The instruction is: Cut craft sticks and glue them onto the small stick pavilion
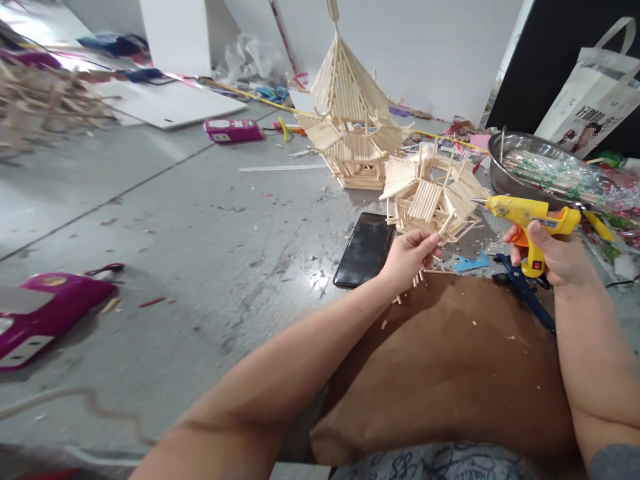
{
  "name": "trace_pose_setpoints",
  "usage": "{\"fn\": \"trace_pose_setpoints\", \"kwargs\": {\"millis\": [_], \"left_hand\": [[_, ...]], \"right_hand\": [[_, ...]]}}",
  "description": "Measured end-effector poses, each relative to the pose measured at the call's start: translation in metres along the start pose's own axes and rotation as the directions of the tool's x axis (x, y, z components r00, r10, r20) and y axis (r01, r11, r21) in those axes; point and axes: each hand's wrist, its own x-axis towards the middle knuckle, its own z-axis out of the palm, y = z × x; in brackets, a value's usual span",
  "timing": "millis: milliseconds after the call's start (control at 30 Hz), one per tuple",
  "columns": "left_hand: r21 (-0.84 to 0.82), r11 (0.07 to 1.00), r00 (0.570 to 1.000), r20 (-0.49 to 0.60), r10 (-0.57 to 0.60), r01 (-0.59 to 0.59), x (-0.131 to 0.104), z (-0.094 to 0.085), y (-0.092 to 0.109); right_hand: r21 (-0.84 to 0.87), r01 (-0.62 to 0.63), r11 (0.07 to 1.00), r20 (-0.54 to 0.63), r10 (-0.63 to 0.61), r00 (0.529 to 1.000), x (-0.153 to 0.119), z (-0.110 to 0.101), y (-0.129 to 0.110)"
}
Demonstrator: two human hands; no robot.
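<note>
My right hand [555, 257] is wrapped around the grip of a yellow hot glue gun [525, 212], its nozzle pointing left. Between the thumb and fingers of my left hand [413, 257] is a short thin wooden stick [447, 227]. Just beyond that hand sits a small model roof section [430, 190] built of pale sticks, open at the middle. Behind it to the left rises a taller stick-built pagoda [353, 127] with a pointed roof. The nozzle is near the right edge of the small section; I cannot tell whether they touch.
A black phone [364, 250] lies left of my left hand. Blue-handled pliers [527, 293] rest on the brown board [450, 373] before me. At right stands a metal basin [500, 173] with bagged sticks. Purple power strips [55, 313] lie on the grey floor [225, 233].
</note>
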Motion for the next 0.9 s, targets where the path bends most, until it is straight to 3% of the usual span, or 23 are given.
{"fn": "trace_pose_setpoints", "kwargs": {"millis": [333, 900], "left_hand": [[0.066, 0.997, 0.999, 0.019, 0.029, -0.030, -0.001, 0.001, 0.003], [0.089, 0.993, 0.996, 0.040, 0.074, -0.077, -0.002, 0.001, 0.003]], "right_hand": [[-0.100, -0.044, 0.994, -0.015, 0.043, 0.999, -0.005, 0.008, -0.006], [-0.076, -0.123, 0.989, -0.073, 0.117, 0.990, -0.005, 0.011, -0.003]]}}
